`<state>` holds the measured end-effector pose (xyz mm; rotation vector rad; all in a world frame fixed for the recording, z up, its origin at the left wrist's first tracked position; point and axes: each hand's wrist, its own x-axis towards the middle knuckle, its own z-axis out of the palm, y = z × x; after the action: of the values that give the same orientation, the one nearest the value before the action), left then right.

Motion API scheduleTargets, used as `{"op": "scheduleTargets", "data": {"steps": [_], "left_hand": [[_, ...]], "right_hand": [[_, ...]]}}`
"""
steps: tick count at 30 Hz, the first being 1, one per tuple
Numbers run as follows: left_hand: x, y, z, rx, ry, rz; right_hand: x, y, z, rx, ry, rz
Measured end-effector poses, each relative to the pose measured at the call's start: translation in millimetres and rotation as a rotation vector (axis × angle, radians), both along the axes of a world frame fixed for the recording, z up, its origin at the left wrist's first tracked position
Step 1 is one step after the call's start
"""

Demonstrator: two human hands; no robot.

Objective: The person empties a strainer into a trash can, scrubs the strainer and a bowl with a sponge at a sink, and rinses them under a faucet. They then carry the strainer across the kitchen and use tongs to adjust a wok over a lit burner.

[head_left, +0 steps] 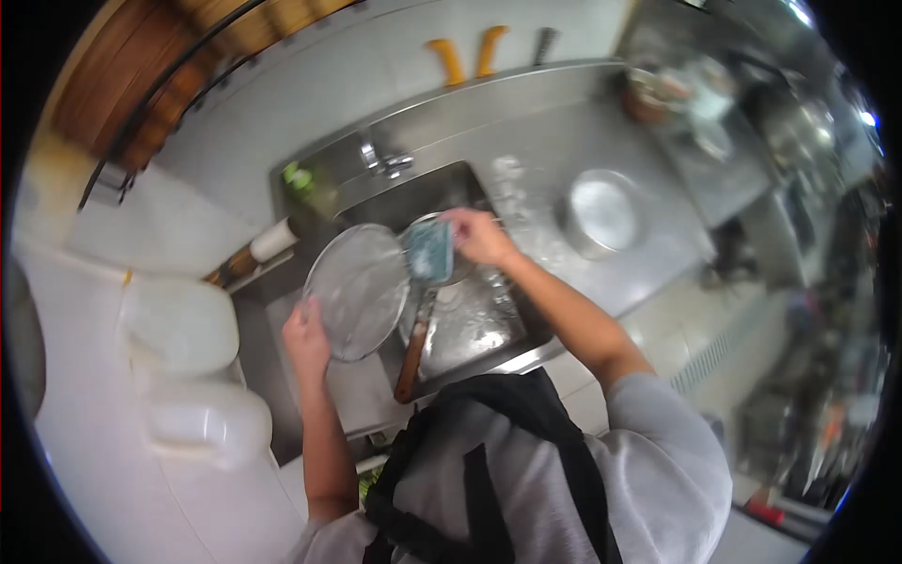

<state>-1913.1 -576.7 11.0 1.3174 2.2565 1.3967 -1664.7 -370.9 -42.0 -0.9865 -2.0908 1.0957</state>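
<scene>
My left hand point(308, 338) is closed on the near left edge of a wide, round grey disc point(355, 301) with a thin metal rim. It is tilted over the left side of the sink point(470, 329). My right hand point(477, 235) pinches a foamy teal scrubbing pad point(430, 250) by its right side, close to the disc's right rim. Under the pad, partly hidden, a utensil with a brown wooden handle point(411, 362) lies in the sink, its handle toward me. What the disc is, I cannot tell.
A chrome faucet point(383, 162) stands behind the sink. To the right, a round metal pot point(601, 214) sits on the wet steel counter point(540, 174). White plastic jugs point(188, 324) stand at left. Yellow handles point(489, 52) show along the back ledge.
</scene>
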Motion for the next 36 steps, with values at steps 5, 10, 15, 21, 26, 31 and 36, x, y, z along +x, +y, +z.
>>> {"op": "scheduleTargets", "data": {"steps": [5,10,15,21,26,31,36], "left_hand": [[-1.4,13.2,-20.6,-0.184,-0.192,-0.017],[-2.0,15.5,-60.2,-0.114,-0.645,-0.008],[-1.6,12.9,-69.5,-0.097,-0.863,0.056],[-12.4,10.7,-40.6,-0.103,-0.802,-0.008],[-17.7,18.8,-23.6,-0.082,-0.685,-0.076],[-16.5,23.3,-8.2,-0.042,-0.670,-0.141],[-1.5,25.0,26.3,-0.044,-0.420,-0.161]], "right_hand": [[-25.1,15.2,-60.3,0.025,0.116,-0.324],[-33.1,1.5,-83.6,-0.146,0.239,-0.439],[-28.3,-18.2,-69.3,-0.109,0.065,0.037],[-13.1,32.8,-84.9,-0.155,0.059,0.220],[-13.9,4.7,-39.6,0.040,-0.146,0.352],[-17.6,10.0,-26.7,0.175,-0.301,0.436],[-34.0,10.5,-14.5,0.275,-0.444,0.475]]}}
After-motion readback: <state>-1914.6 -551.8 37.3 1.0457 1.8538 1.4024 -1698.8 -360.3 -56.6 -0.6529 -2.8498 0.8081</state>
